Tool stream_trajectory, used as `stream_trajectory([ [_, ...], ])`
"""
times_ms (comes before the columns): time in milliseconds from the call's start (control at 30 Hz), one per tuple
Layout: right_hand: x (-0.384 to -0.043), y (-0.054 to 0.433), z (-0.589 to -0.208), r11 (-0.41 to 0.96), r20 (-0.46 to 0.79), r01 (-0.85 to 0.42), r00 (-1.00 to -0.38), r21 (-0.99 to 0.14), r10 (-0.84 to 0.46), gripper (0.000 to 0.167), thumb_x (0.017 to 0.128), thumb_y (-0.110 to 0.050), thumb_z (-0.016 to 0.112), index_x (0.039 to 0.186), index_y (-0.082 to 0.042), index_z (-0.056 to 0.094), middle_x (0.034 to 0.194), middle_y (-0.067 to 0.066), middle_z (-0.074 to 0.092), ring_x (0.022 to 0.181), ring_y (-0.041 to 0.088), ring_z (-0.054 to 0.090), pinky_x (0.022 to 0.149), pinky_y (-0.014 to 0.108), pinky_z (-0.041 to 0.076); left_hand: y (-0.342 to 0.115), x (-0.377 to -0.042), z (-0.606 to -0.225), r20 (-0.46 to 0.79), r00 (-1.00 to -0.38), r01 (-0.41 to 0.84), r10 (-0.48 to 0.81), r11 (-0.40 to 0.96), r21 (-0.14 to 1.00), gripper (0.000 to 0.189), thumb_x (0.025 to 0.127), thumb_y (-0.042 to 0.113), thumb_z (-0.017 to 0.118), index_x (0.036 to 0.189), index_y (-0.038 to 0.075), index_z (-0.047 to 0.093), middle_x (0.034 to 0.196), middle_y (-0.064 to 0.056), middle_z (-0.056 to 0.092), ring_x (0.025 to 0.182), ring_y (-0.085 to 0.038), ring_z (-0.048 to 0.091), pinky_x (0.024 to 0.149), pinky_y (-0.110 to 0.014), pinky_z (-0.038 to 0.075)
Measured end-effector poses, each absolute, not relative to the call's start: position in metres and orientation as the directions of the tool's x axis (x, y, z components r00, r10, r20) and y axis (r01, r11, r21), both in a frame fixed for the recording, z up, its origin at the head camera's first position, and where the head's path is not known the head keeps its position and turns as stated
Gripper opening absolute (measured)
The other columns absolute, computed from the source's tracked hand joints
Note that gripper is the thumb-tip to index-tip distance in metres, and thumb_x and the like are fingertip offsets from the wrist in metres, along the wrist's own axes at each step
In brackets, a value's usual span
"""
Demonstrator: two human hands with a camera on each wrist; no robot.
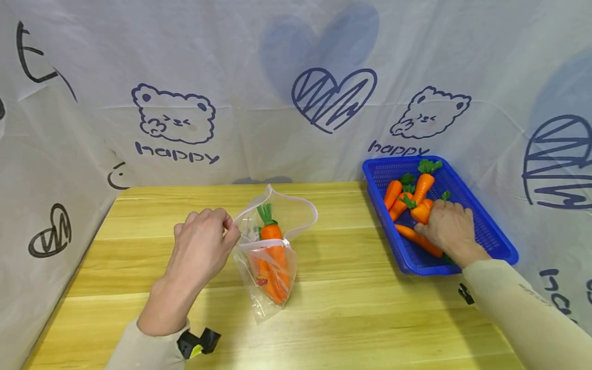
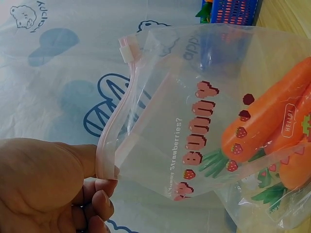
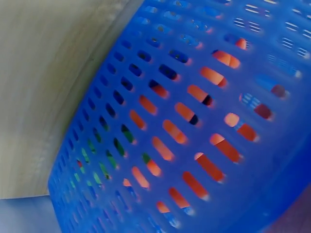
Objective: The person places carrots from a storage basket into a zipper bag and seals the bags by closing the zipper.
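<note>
My left hand [image 1: 201,244] pinches one end of the pink zip edge of a clear zip bag [image 2: 146,131]. Thumb and fingers meet on that strip in the left wrist view, and the bag's mouth gapes in the head view. Inside lie orange carrots [image 1: 276,257] with green tops, partly behind printed lettering and strawberries. On the right, my right hand [image 1: 448,228] reaches into a blue basket [image 1: 492,241], thumb and bent fingers around an orange carrot [image 1: 421,211]; its fingertips are hidden. Only the basket's slotted wall [image 3: 160,107] shows in the right wrist view, with orange and green behind it.
More carrots [image 1: 424,186] lie in the basket, one along its near left side. Bag and basket stand on a light wooden table [image 1: 342,298]. A white cloth [image 1: 259,133] with bear and heart drawings hangs behind and at the sides.
</note>
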State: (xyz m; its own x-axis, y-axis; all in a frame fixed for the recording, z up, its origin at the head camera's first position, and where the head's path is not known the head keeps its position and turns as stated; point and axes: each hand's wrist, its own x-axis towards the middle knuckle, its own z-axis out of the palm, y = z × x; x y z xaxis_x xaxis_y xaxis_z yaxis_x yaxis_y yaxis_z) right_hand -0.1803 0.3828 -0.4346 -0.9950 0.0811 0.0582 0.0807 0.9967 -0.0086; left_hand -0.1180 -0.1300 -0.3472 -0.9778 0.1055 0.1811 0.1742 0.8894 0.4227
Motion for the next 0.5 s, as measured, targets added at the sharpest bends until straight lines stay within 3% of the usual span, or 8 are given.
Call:
stream_trajectory([
  [233, -0.177, 0.372, -0.419, 0.998, 0.126, 0.055, -0.991, 0.001, 0.055, 0.064, 0.088, -0.046, 0.076, 0.099, 0.013, 0.052, 0.096, 0.035, 0.059, 0.091, 0.054, 0.055, 0.080, 0.064, 0.040, -0.131, -0.119, -0.347, 0.188, -0.976, 0.179, 0.107, 0.887, 0.426, 0.018, 0.098, 0.018, 0.055, 0.084, 0.011, 0.063, 0.080, -0.006, 0.060, 0.081, -0.032, 0.052, 0.071, -0.041, 0.029],
  [500, -0.174, 0.352, -0.393, 0.999, 0.155, 0.033, -0.987, -0.011, 0.034, 0.056, 0.085, -0.046, 0.078, 0.083, 0.002, 0.049, 0.079, 0.023, 0.056, 0.078, 0.048, 0.056, 0.073, 0.058, 0.039, -0.131, -0.120, -0.346, 0.172, -0.979, 0.173, 0.108, 0.885, 0.433, 0.018, 0.098, 0.018, 0.055, 0.083, 0.012, 0.061, 0.081, -0.006, 0.060, 0.084, -0.032, 0.052, 0.072, -0.041, 0.028],
])
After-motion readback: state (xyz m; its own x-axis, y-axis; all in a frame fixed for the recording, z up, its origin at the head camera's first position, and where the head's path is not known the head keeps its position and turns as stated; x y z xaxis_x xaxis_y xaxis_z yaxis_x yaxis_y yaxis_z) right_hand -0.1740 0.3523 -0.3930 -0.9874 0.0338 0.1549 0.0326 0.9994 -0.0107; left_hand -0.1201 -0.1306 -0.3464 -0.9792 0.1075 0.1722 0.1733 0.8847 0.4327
